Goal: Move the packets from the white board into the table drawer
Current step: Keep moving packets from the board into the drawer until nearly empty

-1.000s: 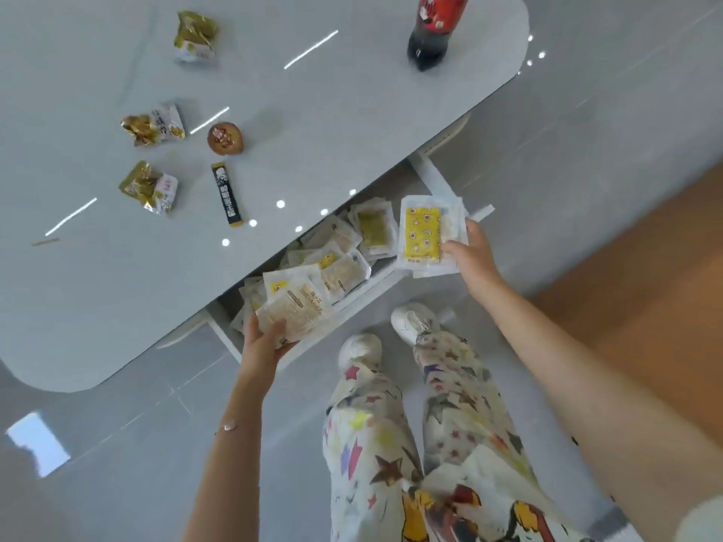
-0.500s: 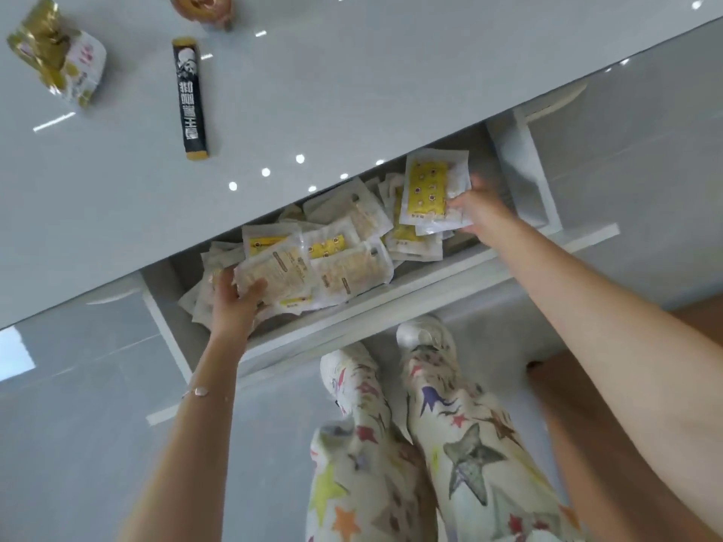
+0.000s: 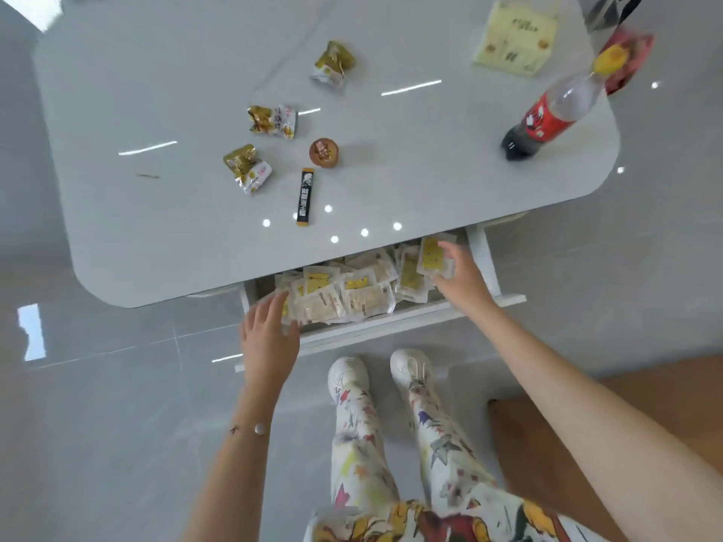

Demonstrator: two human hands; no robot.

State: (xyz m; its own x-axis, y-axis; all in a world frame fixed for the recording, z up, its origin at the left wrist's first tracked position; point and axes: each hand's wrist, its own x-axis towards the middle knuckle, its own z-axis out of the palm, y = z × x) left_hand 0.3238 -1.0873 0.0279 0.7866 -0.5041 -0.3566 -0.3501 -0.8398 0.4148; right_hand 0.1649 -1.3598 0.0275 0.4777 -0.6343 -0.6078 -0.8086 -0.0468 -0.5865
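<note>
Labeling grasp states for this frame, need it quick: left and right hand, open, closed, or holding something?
Left hand: open, fingers spread at the drawer's left end, holding nothing.
Right hand: open, fingers resting on a yellow packet in the drawer, not gripping it.

I see a glossy pale grey tabletop (image 3: 391,150) over a white open drawer (image 3: 391,326) stuffed with clear-and-yellow packets (image 3: 364,295). Far on the table: gold-and-white crinkled snack wrappers (image 3: 246,168), a black stick sachet with a yellow tip (image 3: 305,196), a round brown cup (image 3: 323,152), a red-labelled cola bottle with a yellow cap (image 3: 555,107). Near me, white trousers with multicoloured stars (image 3: 391,463).
</note>
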